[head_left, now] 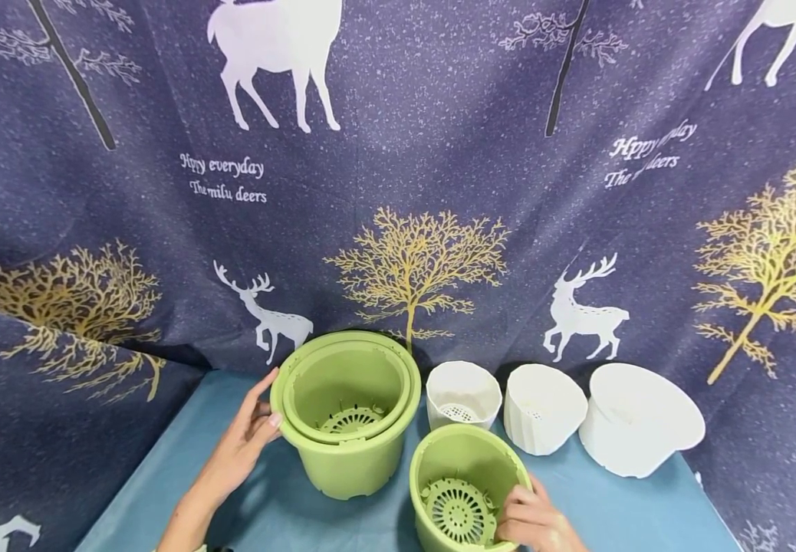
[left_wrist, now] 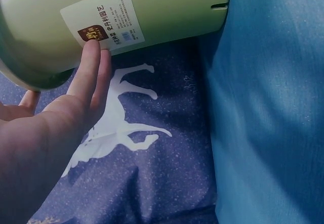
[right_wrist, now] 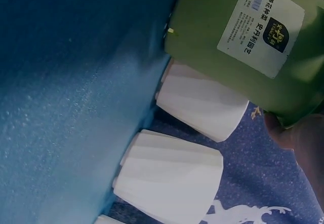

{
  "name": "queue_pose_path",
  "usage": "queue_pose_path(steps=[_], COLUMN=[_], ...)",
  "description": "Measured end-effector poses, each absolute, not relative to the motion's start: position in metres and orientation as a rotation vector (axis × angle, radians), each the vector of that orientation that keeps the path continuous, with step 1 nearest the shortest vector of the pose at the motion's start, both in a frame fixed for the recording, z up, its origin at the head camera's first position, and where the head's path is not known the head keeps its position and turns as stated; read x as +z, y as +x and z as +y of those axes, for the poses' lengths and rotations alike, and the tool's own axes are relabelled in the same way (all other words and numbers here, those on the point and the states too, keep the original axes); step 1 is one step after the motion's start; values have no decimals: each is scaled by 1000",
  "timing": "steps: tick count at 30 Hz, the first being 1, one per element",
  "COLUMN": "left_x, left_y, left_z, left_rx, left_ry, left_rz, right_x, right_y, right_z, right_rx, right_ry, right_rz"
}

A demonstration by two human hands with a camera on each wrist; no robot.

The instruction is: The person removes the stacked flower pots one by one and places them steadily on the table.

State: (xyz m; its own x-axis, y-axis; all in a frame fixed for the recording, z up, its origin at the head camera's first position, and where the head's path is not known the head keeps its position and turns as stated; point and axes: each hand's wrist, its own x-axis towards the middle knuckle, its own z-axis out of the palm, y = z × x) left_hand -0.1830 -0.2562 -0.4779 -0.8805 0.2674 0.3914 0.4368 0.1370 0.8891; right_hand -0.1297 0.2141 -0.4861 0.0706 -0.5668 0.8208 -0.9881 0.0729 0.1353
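A large green plastic flowerpot [head_left: 350, 471] stands left of centre with another green pot [head_left: 343, 368] nested inside it. My left hand [head_left: 242, 441] rests against its left side at the rim; in the left wrist view the extended fingers [left_wrist: 87, 72] touch the wall by a white label [left_wrist: 104, 21]. A smaller green flowerpot [head_left: 463, 452] with a slotted base is nearer to me, right of the nested pair. My right hand [head_left: 539, 517] grips its right rim, fingers curled over into the pot. Its outer wall also carries a label [right_wrist: 260, 29].
Three white flowerpots stand in a row behind and to the right: a small one [head_left: 463, 391], a fluted one [head_left: 543, 410] and a larger one with a flared lip [head_left: 636, 422]. A teal cloth [head_left: 156, 475] covers the table. Behind it hangs a dark blue printed curtain [head_left: 405, 169].
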Motion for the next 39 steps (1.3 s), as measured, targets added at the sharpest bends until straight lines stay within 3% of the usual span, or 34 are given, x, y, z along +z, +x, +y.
queue_pose_path(steps=[39], left_x=[-481], left_y=[-186], left_z=[-258], left_rx=[-1858], left_ry=[-737], left_rz=[-2233], right_x=[-515], right_y=[-118], right_z=[218], right_rx=[596], right_ry=[1284], right_rz=[-1861])
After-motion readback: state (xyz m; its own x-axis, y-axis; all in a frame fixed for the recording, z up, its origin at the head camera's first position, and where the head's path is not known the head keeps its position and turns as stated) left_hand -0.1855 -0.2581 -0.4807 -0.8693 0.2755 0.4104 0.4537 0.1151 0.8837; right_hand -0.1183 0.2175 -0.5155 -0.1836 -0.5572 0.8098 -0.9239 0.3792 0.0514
